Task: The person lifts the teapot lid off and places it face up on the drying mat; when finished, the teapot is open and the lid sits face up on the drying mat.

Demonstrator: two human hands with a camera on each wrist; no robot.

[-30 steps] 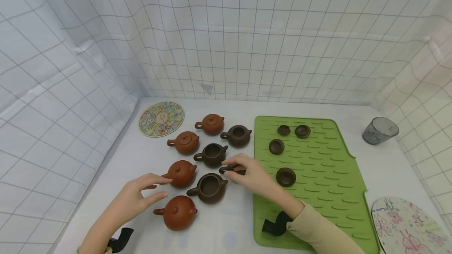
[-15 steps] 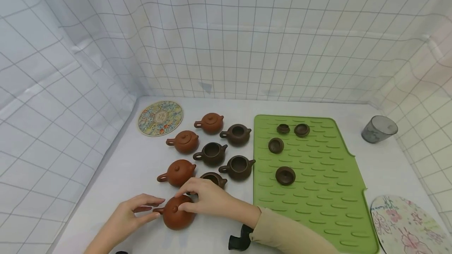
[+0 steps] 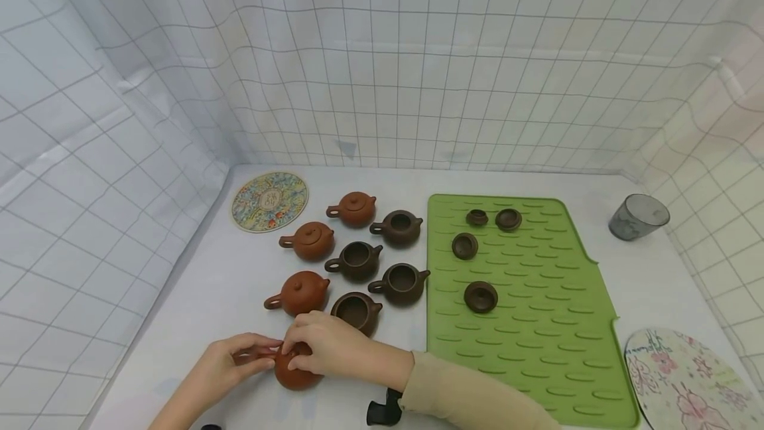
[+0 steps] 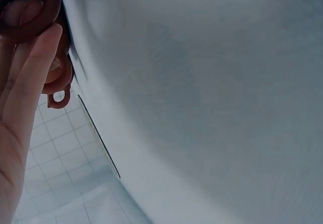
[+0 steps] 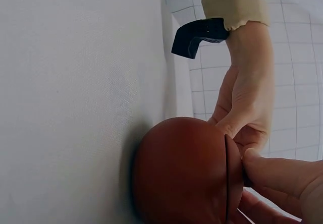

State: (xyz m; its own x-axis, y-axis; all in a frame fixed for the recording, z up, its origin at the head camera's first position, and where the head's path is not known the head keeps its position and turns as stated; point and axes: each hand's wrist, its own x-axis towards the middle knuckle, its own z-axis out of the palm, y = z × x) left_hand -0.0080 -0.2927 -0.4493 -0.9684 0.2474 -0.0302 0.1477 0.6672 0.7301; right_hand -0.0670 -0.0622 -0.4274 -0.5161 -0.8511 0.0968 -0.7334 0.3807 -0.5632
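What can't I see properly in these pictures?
Head view: nearest red teapot, spout hidden by the right hand.
Head view: nearest dark teapot, handle hidden by that hand too.
Head view: flowery white disc, right side cut off by the edge.
Right wrist view: nearest red teapot, cut off by the bottom edge.

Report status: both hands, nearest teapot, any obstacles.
Right hand on lid, left hand at handle. Nearest red teapot upright, lid on. Watch dark open teapot close beyond.

evenly bright head view; dimmer wrist views, teapot (image 5: 181, 176) casting soft shadow.
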